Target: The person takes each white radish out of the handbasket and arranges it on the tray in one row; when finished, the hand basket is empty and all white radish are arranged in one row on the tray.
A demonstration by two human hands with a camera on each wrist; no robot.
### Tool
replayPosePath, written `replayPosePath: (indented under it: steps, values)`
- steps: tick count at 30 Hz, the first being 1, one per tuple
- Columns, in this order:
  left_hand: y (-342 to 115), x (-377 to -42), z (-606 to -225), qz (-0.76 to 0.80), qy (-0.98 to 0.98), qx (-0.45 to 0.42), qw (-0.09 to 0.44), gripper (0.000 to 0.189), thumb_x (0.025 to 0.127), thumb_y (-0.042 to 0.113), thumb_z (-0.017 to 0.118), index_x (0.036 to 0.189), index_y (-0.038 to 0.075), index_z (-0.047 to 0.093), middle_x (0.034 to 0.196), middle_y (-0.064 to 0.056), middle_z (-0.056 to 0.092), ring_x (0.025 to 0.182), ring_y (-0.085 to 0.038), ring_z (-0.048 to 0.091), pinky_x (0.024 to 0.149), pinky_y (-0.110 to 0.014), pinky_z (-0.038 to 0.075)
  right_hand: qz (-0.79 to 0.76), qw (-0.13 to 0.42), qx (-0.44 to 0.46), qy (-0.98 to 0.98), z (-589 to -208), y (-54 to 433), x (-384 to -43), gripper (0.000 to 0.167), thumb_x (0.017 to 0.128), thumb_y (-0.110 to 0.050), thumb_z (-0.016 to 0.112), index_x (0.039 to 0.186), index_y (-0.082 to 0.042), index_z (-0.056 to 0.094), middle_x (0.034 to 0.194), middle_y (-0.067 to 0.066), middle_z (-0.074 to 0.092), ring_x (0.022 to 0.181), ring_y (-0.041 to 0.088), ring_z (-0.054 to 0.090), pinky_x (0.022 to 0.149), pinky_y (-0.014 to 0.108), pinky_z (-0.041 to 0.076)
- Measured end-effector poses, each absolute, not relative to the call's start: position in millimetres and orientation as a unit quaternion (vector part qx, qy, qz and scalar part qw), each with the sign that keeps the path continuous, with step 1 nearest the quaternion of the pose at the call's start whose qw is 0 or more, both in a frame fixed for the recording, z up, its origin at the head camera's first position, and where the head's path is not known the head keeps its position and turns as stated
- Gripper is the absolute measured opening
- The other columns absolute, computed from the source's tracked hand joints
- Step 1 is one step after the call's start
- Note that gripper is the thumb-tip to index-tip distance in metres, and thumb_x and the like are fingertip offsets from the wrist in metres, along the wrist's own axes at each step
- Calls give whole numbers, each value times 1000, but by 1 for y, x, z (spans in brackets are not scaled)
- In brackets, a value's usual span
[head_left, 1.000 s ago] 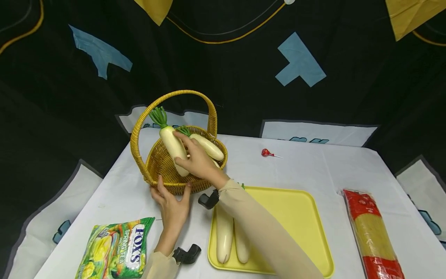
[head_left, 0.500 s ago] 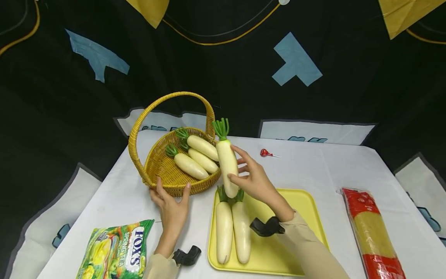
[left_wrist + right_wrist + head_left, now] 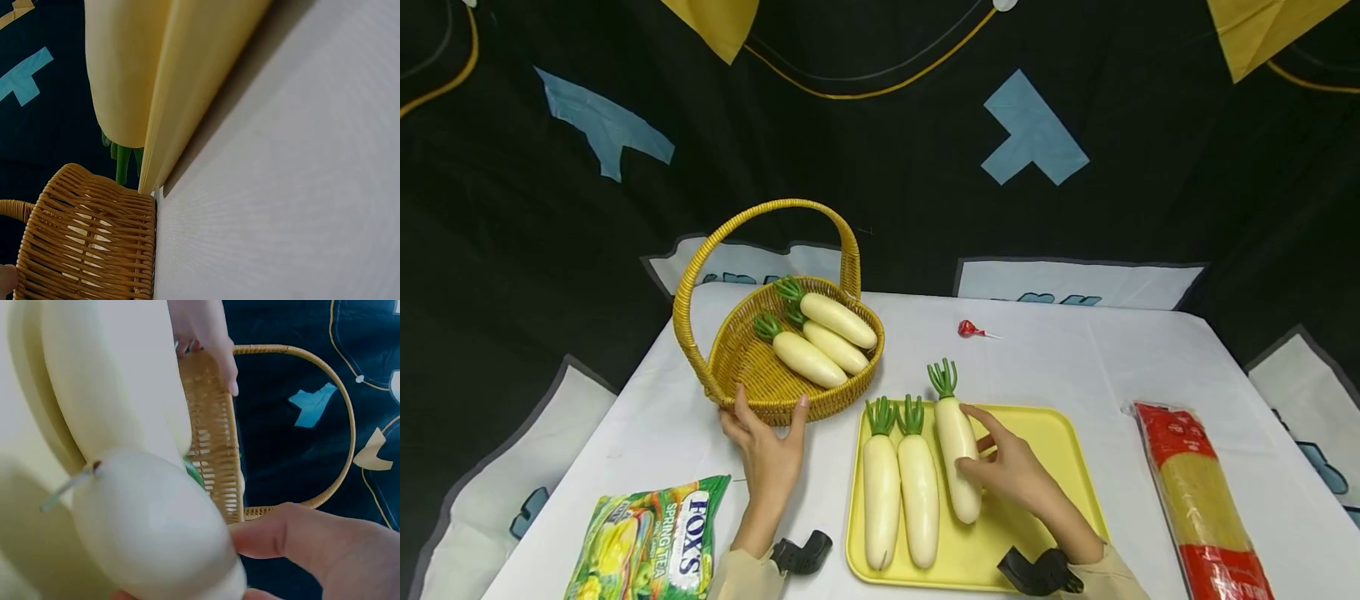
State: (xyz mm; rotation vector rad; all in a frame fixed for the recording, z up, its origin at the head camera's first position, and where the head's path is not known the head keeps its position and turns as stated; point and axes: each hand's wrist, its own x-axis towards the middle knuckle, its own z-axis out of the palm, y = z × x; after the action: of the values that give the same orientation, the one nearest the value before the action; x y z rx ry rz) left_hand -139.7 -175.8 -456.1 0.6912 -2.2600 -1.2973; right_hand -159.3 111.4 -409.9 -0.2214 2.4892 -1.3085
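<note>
My right hand (image 3: 1011, 471) pinches a white radish (image 3: 957, 458) with green leaf stalks, over the yellow tray (image 3: 1045, 425). In the right wrist view this radish (image 3: 156, 525) fills the foreground, a thin stem-like bit sticking out near its end. Two more radishes, a left one (image 3: 881, 500) and a right one (image 3: 918, 500), lie side by side on the tray. My left hand (image 3: 771, 458) rests with spread fingers against the near rim of the wicker basket (image 3: 737, 367). Inside the basket lie a front radish (image 3: 808, 358), a middle radish (image 3: 837, 347) and a back radish (image 3: 838, 319).
On the white table a green candy bag (image 3: 647, 537) lies at the near left. A red and yellow packet (image 3: 1202, 500) lies on the right, and a red lollipop (image 3: 967, 329) farther back. The basket's tall handle (image 3: 797, 202) arches upward. Behind the table hangs a black curtain (image 3: 880, 167).
My right hand has carried a radish from the basket rightward and toward me, over the tray beside the other two. My left hand has stayed at the basket rim.
</note>
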Motion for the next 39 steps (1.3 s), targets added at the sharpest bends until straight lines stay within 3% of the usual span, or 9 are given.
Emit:
replayPosePath:
  steps: [5, 18, 24, 29, 39]
  values:
    - [-176, -141, -456, -468, -818, 248, 224, 95, 80, 57, 57, 145, 23, -2, 145, -28, -14, 127, -54, 19, 94, -63, 29, -463, 199, -74, 860, -415, 114, -148, 69, 76, -18, 68, 137, -24, 36, 93, 13, 56, 71, 16, 56, 56, 29, 46]
    - [-176, -141, -455, -468, -818, 251, 221, 95, 79, 57, 57, 145, 24, -3, 145, -28, -14, 129, -54, 15, 95, -65, 27, -438, 185, -103, 874, -419, 105, -135, 71, 76, -16, 68, 137, -19, 33, 87, 11, 58, 67, 14, 58, 52, 26, 44]
    - [-176, -141, -456, -465, -819, 254, 221, 95, 79, 58, 57, 145, 24, -2, 146, -28, -13, 128, -54, 17, 93, -64, 29, -404, 183, -137, 886, -419, 105, -133, 70, 78, -21, 67, 139, -16, 31, 84, 7, 60, 70, 13, 56, 56, 25, 43]
    - [-177, -140, -456, -464, -820, 253, 220, 95, 79, 58, 57, 145, 24, -2, 145, -28, -14, 127, -54, 18, 91, -65, 30, -387, 183, -144, 892, -418, 106, -134, 70, 80, -30, 66, 139, -15, 31, 87, 6, 61, 73, 12, 57, 58, 25, 44]
    - [-176, -141, -457, -467, -819, 252, 218, 95, 79, 58, 57, 145, 24, -2, 145, -28, -14, 129, -54, 16, 92, -65, 29, -379, 163, -126, 902, -415, 106, -138, 63, 81, -31, 67, 133, -9, 38, 96, 8, 59, 79, 12, 58, 61, 25, 45]
